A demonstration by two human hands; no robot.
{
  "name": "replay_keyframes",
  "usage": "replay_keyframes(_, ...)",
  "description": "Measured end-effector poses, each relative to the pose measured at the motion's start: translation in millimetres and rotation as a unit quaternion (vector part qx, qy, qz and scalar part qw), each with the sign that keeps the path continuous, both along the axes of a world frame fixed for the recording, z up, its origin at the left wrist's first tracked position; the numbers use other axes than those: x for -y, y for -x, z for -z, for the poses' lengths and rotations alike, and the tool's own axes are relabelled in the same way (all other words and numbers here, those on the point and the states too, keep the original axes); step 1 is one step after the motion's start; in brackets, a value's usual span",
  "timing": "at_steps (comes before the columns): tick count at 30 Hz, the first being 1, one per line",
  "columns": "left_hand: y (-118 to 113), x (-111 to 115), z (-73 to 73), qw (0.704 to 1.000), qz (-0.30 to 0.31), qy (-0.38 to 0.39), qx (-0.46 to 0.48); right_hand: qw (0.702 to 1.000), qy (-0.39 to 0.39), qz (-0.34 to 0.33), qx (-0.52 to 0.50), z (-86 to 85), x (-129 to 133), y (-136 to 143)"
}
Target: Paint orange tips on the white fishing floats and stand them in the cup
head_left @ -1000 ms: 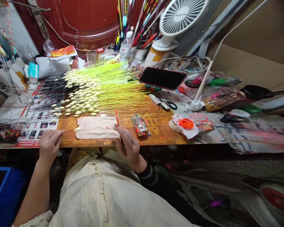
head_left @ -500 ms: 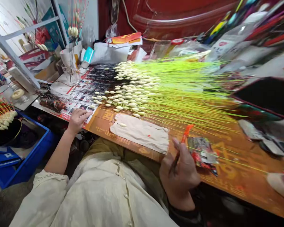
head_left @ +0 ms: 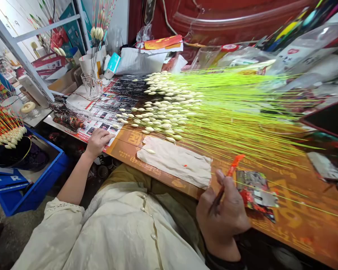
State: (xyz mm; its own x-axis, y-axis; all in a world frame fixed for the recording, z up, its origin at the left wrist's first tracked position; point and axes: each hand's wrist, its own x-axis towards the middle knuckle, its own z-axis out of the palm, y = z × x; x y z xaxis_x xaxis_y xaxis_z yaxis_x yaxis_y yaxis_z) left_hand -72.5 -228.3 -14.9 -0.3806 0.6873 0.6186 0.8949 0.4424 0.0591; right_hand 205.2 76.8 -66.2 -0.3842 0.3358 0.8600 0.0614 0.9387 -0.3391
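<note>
My left hand [head_left: 99, 141] is closed at the table's left front edge, pinching the thin dark end of a fishing float [head_left: 150, 151]. The float's cream body lies over a wrinkled white cloth [head_left: 177, 162] bearing a small red spot. To the right of the cloth, my right hand [head_left: 224, 212] is wrapped round a thin brush [head_left: 234, 165] with orange-red paint at its upper end. Beside that hand lies a paint-smeared palette [head_left: 256, 193]. Behind the cloth, many cream floats [head_left: 169, 112] with yellow-green tips and dark stems lie in rows.
A glass [head_left: 91, 87] holding upright floats stands at the back left. A blue crate [head_left: 55, 165] is at the lower left, near more orange-tipped floats [head_left: 9, 138]. Bottles [head_left: 301, 48] and a dark flat object [head_left: 329, 118] are at the right.
The view has shifted, so the table and both hands appear slightly further right or lower. Both hands keep their grips. The pale object at the far right has mostly left the view.
</note>
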Motion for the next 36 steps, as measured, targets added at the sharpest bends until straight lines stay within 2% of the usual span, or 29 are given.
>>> replay_keyframes(7,-1.6,-0.3,1.6,1.000,-0.011,0.014,-0.006,1.000,-0.002,0.022,-0.003,8.0,-4.3,1.9)
replay_keyframes(12,-0.9,1.5,5.6,1.000,-0.006,0.007,0.001,0.999,-0.033,0.021,-0.017,6.8,-5.3,3.1)
replay_keyframes(19,3.2,4.2,13.7,0.999,-0.022,-0.019,-0.014,0.996,-0.070,0.054,-0.034,14.4,-14.5,4.2)
replay_keyframes(22,1.3,9.6,7.6,0.999,-0.022,-0.016,-0.023,0.996,-0.071,0.038,-0.046,9.0,-12.5,6.3)
replay_keyframes(25,-14.8,6.8,-8.3,1.000,-0.004,0.006,-0.012,0.997,-0.058,0.033,-0.043,-4.3,-2.9,6.1)
replay_keyframes(28,-41.9,-19.0,-29.0,0.999,0.048,0.011,-0.019,1.000,-0.011,0.023,-0.012,-18.8,9.8,3.2)
replay_keyframes(31,-65.7,-66.9,-44.9,0.991,0.122,-0.001,-0.050,0.999,0.039,0.004,0.007,-26.4,14.2,4.7)
replay_keyframes(33,-78.3,-106.8,-48.1,0.984,0.161,-0.005,-0.075,0.998,0.063,-0.012,0.004,-27.1,10.0,7.9)
replay_keyframes(36,-95.8,-167.3,-42.8,0.971,0.216,0.004,-0.105,0.996,0.081,-0.045,0.011,-26.7,0.2,10.8)
